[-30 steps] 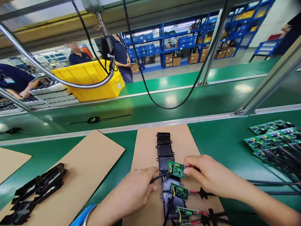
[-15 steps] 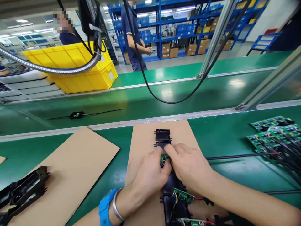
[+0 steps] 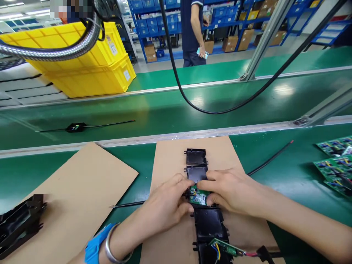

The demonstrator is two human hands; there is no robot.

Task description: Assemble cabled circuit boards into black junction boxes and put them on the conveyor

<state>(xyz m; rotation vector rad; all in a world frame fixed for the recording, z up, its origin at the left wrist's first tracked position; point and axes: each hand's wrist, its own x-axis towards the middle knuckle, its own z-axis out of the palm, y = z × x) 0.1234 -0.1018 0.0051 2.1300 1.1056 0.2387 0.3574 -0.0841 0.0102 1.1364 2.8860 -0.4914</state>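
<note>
A green circuit board (image 3: 198,197) lies in one black plastic case (image 3: 197,173) of a row that runs up a cardboard sheet (image 3: 167,156). My left hand (image 3: 170,200) grips the board's left side, thumb and index finger curled at its edge. At the opposite side, my right hand (image 3: 233,187) has fingertips and thumb on the board's edge. A black cable (image 3: 129,204) emerges left of my left hand, and another black cable (image 3: 271,158) stretches out beyond my right hand. Closer to me, a second board (image 3: 227,247) with coloured wires rests tilted on a black case.
Black cases (image 3: 23,223) sit on another cardboard sheet (image 3: 82,183) at left. Several circuit boards (image 3: 337,165) are piled at right. A cabled black unit (image 3: 76,127) lies beyond the metal rail. Yellow crates (image 3: 90,73), a hanging cable (image 3: 209,112) and a person (image 3: 192,33) are farther back.
The board now lies flat and more visible between my fingers, which have spread to its two sides. Cables now show at both sides. The view has shifted, and the standing person appears farther right.
</note>
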